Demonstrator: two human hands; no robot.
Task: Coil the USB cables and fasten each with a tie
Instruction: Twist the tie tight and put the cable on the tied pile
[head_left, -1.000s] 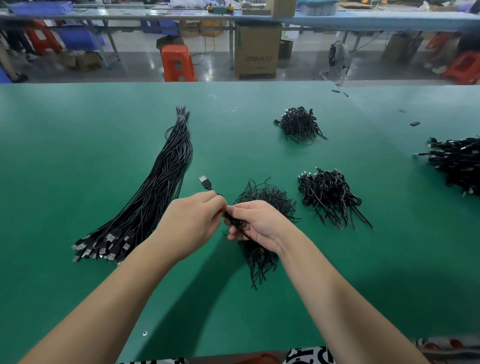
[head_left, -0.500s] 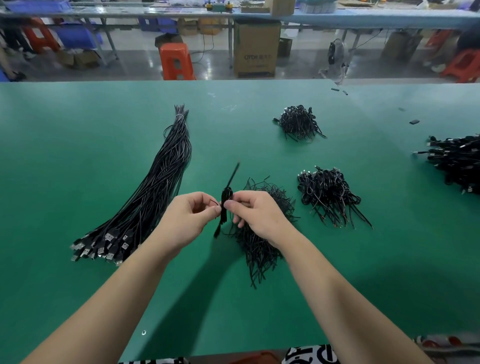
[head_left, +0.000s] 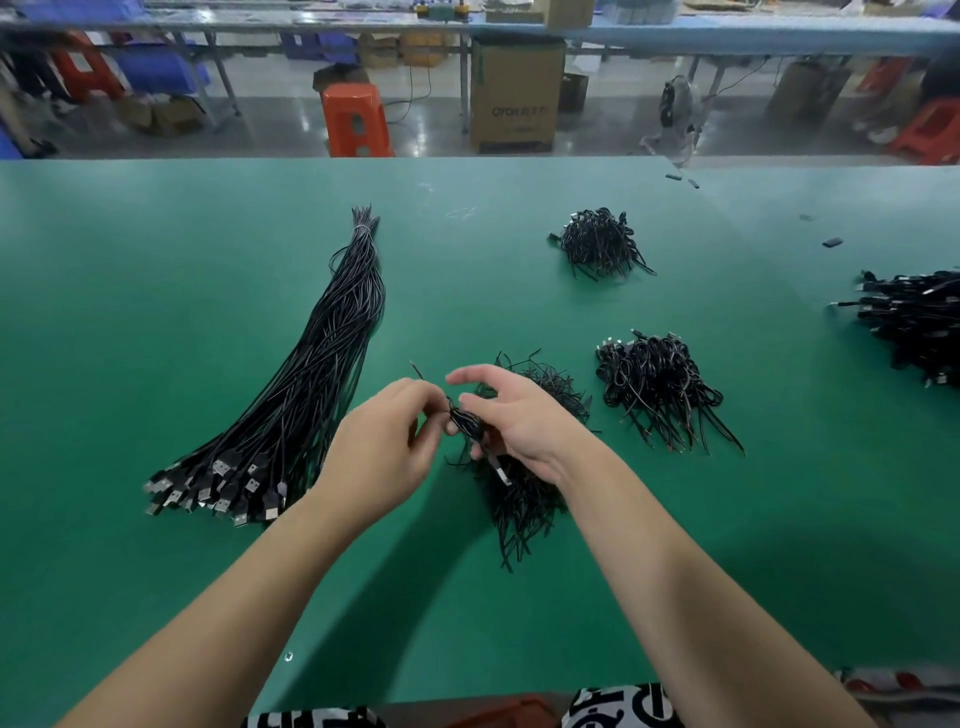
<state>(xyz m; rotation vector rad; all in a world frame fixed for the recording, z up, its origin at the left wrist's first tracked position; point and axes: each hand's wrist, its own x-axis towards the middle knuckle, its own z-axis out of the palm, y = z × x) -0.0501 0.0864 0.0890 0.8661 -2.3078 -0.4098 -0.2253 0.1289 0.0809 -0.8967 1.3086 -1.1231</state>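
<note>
Together, the left hand and right hand pinch a coiled USB cable above the tie pile. Right index finger and thumb are extended.

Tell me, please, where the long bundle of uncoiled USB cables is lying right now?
In the head view, the long bundle lies on the green table, left of the left hand, plugs nearest the person.

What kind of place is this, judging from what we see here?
Most likely a small factory or assembly workshop. A long green worktable carries a big bundle of straight USB cables and heaps of coiled cables. Behind it stand more workbenches, a cardboard box and an orange plastic stool.
</note>
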